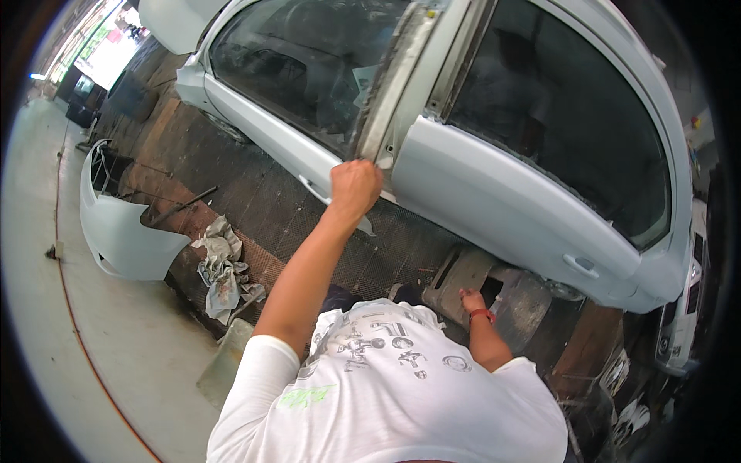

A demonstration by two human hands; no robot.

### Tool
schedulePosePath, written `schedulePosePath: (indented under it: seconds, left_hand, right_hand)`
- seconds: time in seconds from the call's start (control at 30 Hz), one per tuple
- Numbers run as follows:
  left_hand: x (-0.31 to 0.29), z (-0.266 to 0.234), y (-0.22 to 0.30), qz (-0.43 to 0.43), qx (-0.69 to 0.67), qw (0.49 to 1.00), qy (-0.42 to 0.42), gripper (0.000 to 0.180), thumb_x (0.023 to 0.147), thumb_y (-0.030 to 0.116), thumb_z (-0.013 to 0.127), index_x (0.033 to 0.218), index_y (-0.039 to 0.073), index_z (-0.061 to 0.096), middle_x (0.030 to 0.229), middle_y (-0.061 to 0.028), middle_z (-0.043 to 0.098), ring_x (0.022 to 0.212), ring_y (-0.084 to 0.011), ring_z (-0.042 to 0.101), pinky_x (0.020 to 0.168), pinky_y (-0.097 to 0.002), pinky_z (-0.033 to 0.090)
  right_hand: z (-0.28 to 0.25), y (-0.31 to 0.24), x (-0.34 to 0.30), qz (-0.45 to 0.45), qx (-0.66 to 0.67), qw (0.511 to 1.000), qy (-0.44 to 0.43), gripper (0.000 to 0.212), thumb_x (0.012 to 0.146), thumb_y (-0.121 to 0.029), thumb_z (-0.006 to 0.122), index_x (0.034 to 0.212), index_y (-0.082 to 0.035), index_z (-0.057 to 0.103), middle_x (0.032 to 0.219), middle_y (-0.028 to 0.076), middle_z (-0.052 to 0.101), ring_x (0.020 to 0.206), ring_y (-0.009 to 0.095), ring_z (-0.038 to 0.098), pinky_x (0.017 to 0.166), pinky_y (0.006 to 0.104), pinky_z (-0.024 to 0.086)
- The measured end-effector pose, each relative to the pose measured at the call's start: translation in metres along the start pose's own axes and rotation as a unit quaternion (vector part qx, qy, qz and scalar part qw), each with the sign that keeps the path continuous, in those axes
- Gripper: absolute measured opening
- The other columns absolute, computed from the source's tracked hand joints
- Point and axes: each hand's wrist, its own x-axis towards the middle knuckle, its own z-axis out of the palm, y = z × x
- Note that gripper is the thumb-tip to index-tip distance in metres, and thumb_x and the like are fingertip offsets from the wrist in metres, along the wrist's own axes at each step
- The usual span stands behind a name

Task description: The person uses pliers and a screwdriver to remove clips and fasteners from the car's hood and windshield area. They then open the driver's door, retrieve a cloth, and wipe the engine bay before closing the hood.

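Note:
My left hand (355,187) is closed in a fist at the rear edge of a pale grey car's front door (266,123), at the foot of its window frame. Its fingers seem wrapped round that edge, though their tips are hidden. The front door stands a little out from the body, with its handle (315,190) left of my wrist. Just right of the fist begins the rear door (494,189). Low at my right side, my right hand (471,300) has its fingers curled, a red band on the wrist. Whether it holds anything is hidden.
A worn stool-like box (455,287) stands beside my right hand. On the left are a loose pale bumper (127,239), crumpled paper (222,266) and a red hose (85,351) along the floor. Another white vehicle (681,332) is at the far right.

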Motion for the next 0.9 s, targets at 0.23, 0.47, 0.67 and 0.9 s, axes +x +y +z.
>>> schedulePosePath:
  seconds: [0.23, 0.47, 0.67, 0.9]
  left_hand:
    - [0.066, 0.054, -0.008, -0.04, -0.029, 0.998, -0.028, 0.039, 0.097, 0.041, 0.067, 0.086, 0.004, 0.072, 0.071, -0.0149, 0.072, 0.069, -0.0328, 0.074, 0.065, -0.0445, 0.057]
    - [-0.099, 0.088, -0.123, -0.101, -0.191, 0.954, -0.21, 0.046, 0.099, 0.045, 0.065, 0.115, 0.002, 0.066, 0.105, -0.0221, 0.071, 0.104, -0.0406, 0.068, 0.087, -0.0541, 0.054]
    - [-0.36, 0.105, -0.327, -0.281, -0.294, 0.775, -0.483, 0.065, 0.101, 0.064, 0.052, 0.146, 0.018, 0.063, 0.157, -0.0298, 0.046, 0.147, -0.048, 0.042, 0.121, -0.0547, 0.036]
    - [-0.403, 0.037, -0.476, -0.549, -0.26, 0.675, -0.418, 0.068, 0.103, 0.06, 0.053, 0.15, 0.011, 0.058, 0.156, -0.023, 0.051, 0.145, -0.0389, 0.049, 0.119, -0.0459, 0.04]
  right_hand:
    - [0.089, 0.034, 0.04, -0.027, 0.026, 0.998, -0.05, 0.039, 0.104, -0.037, 0.066, 0.119, -0.001, 0.067, 0.099, 0.012, 0.075, 0.077, 0.022, 0.071, 0.067, 0.0355, 0.056]
    - [0.052, -0.081, -0.042, 0.001, -0.103, 0.977, -0.189, 0.045, 0.1, -0.043, 0.063, 0.121, -0.005, 0.075, 0.129, 0.027, 0.069, 0.125, 0.043, 0.064, 0.106, 0.0484, 0.05]
    - [0.052, -0.286, -0.034, 0.064, -0.201, 0.957, -0.2, 0.047, 0.097, -0.042, 0.067, 0.123, -0.003, 0.074, 0.121, 0.024, 0.073, 0.113, 0.04, 0.071, 0.095, 0.0464, 0.056]
    - [0.215, -0.393, 0.134, -0.151, -0.432, 0.836, -0.303, 0.05, 0.086, -0.033, 0.074, 0.128, -0.006, 0.073, 0.133, 0.019, 0.071, 0.121, 0.032, 0.071, 0.101, 0.0424, 0.055]
